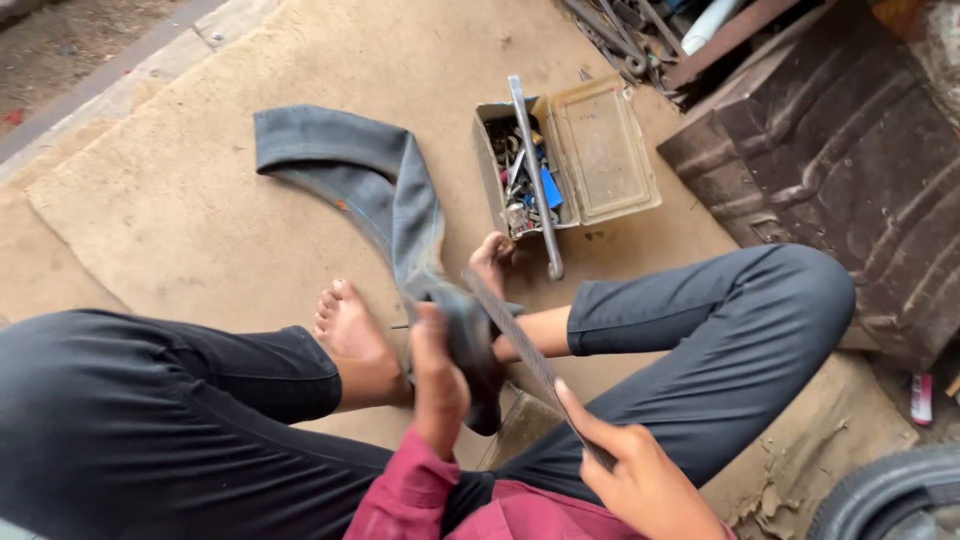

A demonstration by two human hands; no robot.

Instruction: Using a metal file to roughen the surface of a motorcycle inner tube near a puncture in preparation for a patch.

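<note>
light: soft, even daylight | shadows: faint | glare: none | blur: slight at hands | edges: mild wide-angle bend

Open metal toolbox [600,150], far centre, lid folded back to the right; loose small tools fill its left compartment. Long steel bar [535,175] rests across it. Rusty corrugated sheet [840,170], far right. Tyre [885,495], near right corner. Tan mat [200,210] covers the floor.
</note>
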